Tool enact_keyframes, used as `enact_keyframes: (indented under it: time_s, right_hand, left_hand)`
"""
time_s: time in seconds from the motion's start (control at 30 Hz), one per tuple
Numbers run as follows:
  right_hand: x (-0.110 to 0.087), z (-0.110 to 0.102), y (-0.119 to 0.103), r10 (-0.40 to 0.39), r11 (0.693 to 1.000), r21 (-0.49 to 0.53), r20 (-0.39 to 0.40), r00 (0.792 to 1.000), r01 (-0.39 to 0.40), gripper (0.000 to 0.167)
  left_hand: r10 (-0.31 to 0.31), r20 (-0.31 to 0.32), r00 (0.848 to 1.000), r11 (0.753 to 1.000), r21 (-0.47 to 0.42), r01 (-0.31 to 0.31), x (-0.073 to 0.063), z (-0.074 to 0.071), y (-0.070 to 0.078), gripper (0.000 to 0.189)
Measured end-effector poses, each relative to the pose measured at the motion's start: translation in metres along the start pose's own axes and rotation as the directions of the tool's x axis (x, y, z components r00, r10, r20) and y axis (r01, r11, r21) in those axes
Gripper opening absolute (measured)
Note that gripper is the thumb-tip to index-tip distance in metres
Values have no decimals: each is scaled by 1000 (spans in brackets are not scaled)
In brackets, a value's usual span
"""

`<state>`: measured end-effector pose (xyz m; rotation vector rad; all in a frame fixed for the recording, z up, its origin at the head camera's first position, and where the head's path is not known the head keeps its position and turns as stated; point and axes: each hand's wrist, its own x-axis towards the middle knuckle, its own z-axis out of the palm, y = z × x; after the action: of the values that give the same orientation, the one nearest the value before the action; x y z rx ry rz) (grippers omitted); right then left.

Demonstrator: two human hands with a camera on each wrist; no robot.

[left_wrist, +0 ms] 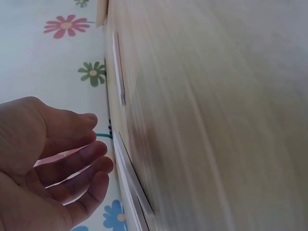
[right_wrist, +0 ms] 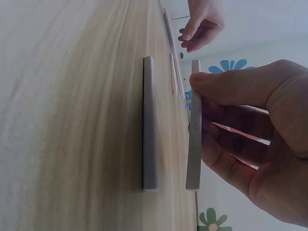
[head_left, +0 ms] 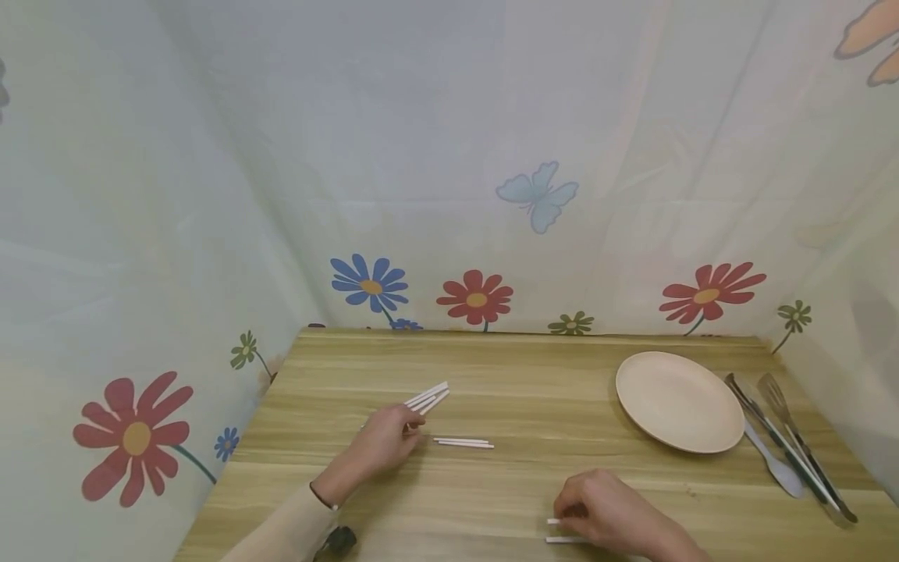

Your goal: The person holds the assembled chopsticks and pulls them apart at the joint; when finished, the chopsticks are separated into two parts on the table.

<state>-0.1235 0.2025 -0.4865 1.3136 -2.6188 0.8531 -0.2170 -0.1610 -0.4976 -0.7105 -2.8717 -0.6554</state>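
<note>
My right hand pinches a short white stick between thumb and fingers, held just off the tabletop. Beside it, a second white stick lies on the wood, roughly parallel. At left, my left hand hovers close to a loose bunch of white sticks, its fingers loosely curled around nothing in the left wrist view. The hand partly hides that bunch in the head view. Two more white sticks lie side by side on the table, just right of the left hand.
A round cream plate sits at the table's back right. Right of it lie a grey spoon, a fork-like utensil and other long utensils. A dark object shows by the left forearm. Flower-printed cloth surrounds the wooden table.
</note>
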Motion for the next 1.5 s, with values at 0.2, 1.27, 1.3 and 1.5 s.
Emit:
enact_keyframes:
  time_s: [0.2,1.27,1.3,1.5]
  right_hand:
    - [-2,3,1,15,1000,24,4,1000,-15,13]
    - [-6,3,3,122,988,82,129,984,-133,15]
    - [-5,3,4,128,986,88,138,982,-141,16]
    - [-4,3,3,148,981,101,164,975,-166,16]
  left_hand:
    - [-26,-30,999,1000,3,26,-10,-5,-10,19]
    - [-132,-85,988,986,91,139,-28,-5,-30,24]
    - [-135,-83,987,986,85,142,-28,-5,-30,24]
    - [-161,-66,985,984,64,165,-29,-6,-30,23]
